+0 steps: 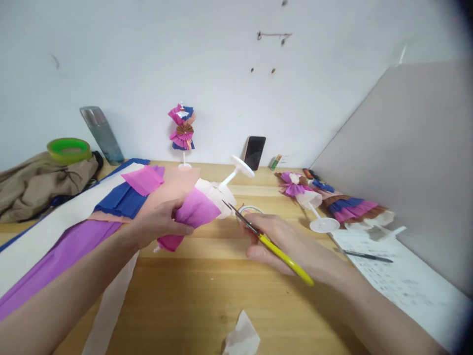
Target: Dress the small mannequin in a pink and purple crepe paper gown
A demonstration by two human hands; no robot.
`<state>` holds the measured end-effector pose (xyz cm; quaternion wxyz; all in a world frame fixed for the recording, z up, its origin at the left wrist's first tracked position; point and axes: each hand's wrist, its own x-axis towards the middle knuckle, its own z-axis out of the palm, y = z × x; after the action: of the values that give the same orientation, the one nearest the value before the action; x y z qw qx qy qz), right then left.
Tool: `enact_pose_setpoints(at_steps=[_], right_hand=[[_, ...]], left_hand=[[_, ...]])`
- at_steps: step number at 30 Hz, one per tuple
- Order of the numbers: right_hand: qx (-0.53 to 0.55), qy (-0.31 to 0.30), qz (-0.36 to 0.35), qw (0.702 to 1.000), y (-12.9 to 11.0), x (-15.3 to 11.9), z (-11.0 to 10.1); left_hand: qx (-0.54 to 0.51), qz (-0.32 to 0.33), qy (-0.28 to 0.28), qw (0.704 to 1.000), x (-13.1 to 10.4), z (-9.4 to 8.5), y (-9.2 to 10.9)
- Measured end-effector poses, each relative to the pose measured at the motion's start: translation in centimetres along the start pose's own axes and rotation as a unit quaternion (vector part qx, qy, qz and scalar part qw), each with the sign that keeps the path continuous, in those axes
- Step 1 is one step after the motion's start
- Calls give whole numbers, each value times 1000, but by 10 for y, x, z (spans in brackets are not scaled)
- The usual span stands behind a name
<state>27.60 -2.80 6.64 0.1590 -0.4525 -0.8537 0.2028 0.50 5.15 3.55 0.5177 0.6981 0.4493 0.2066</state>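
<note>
My left hand [164,222] is closed round a small stand dressed in purple, magenta and white crepe paper [197,207]. The stand lies tilted, its round white base [243,166] pointing up and to the right. In my right hand [275,239] are scissors with yellow handles [286,259]; their slightly parted blades point at the white paper, and whether they touch it I cannot tell. A roll of tape [251,209] is partly hidden behind my right hand.
Crepe paper strips [70,246] cover the left side. A dressed stand [183,130] stands by the wall, near a phone [254,153]. Paper-dressed stands [324,225] lie right, above a written sheet [399,271] with a pen. A white scrap [242,335] lies in front.
</note>
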Motion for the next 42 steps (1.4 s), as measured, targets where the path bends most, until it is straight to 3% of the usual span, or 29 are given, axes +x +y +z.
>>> enact_pose_setpoints(at_steps=[4,9,24,37,42], right_hand=[[-78,-10,52,996,4,2,-1],[-113,33,56,991,14,4,3],[-94,30,20,995,20,5,5],[-18,28,-10,999,15,6,8],[-3,23,0,1000,13,7,8]], left_hand=[[-54,15,19,998,-2,1,2],[-65,45,44,996,1,-1,-1],[-93,7,-66,993,-1,-4,4],[-64,4,-103,993,-4,0,5],[-34,4,-91,995,-3,1,6]])
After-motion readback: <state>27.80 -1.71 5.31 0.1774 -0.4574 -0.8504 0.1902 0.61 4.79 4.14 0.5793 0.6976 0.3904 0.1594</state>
